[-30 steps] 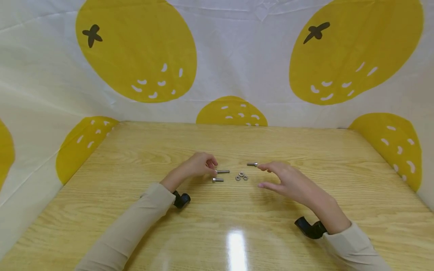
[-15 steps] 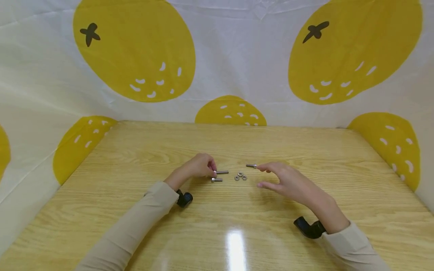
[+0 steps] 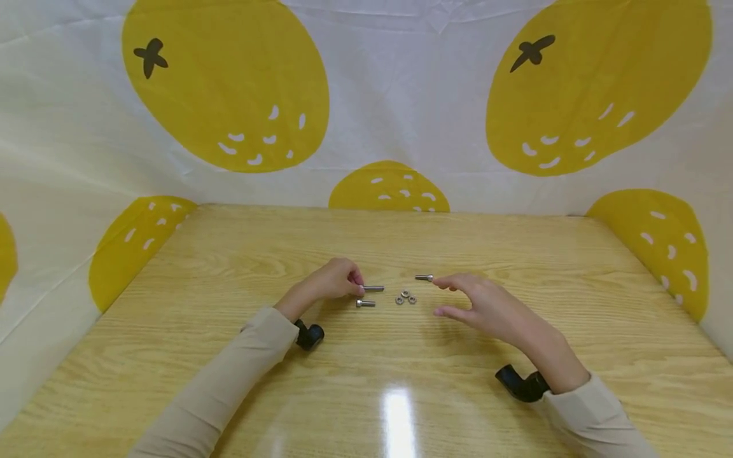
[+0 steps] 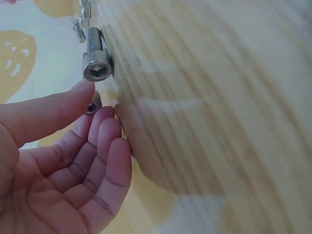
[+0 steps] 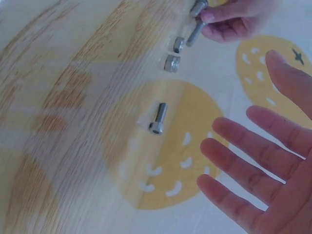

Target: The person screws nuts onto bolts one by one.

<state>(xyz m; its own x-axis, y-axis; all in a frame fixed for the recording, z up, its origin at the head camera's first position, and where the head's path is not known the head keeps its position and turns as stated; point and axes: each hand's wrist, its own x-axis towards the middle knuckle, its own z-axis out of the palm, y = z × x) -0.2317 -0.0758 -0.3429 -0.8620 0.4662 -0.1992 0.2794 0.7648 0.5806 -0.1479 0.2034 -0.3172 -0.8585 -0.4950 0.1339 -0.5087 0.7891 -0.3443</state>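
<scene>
The left hand [image 3: 335,278], left of the three nuts [image 3: 405,294] on the tabletop [image 3: 338,388], pinches the head end of a long bolt [image 3: 374,289]. A short bolt [image 3: 366,303] also lies left of the nuts; another bolt [image 3: 423,277] lies beyond them, slightly right. Right of them hovers the right hand [image 3: 489,302], thumb and fingers apart.

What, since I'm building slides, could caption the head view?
Left hand pinches one bolt, right hand open near another bolt, three nuts lie between.
</scene>
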